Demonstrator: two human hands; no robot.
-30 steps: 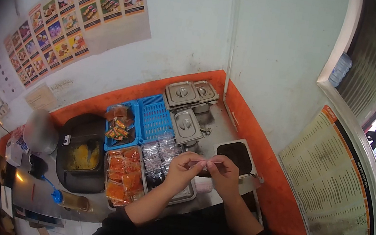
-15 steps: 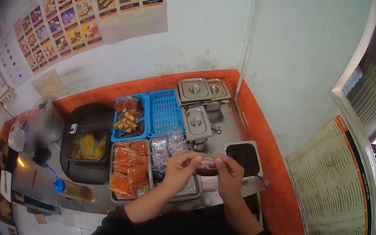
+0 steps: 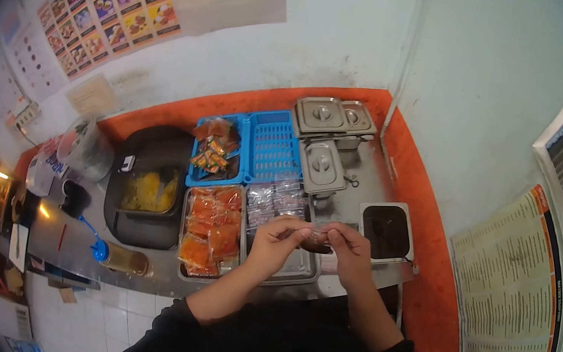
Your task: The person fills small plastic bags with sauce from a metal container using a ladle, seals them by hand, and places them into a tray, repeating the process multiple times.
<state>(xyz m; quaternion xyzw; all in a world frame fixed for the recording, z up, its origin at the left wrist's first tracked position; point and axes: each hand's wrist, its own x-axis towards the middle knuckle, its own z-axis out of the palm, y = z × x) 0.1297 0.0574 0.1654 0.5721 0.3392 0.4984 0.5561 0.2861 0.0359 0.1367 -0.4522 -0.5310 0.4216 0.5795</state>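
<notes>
Between my two hands is a small clear plastic bag (image 3: 317, 239) with something dark in its lower part. My left hand (image 3: 275, 248) pinches its left top corner, while my right hand (image 3: 354, 260) pinches the right one. Both hands are closed at the fingertips, with the bag's top edge stretched between them. Below them lies a metal tray (image 3: 297, 279), partly hidden by the hands. Several clear plastic packets (image 3: 269, 202) lie at the tray's far end. Left of it, another tray holds bags of orange-red sauce (image 3: 213, 228).
To the right stands a square metal container (image 3: 387, 234) of dark liquid. Lidded steel pans (image 3: 322, 167) and blue baskets (image 3: 272, 147) line the back. Further left are a black tray with yellow food (image 3: 150, 192), a blue-capped bottle (image 3: 119, 257) and a clear bucket (image 3: 86, 148).
The view has shifted, so the counter appears further right and its back higher. Both hands keep hold of the bag, and its dark lower part now shows more plainly below the fingers.
</notes>
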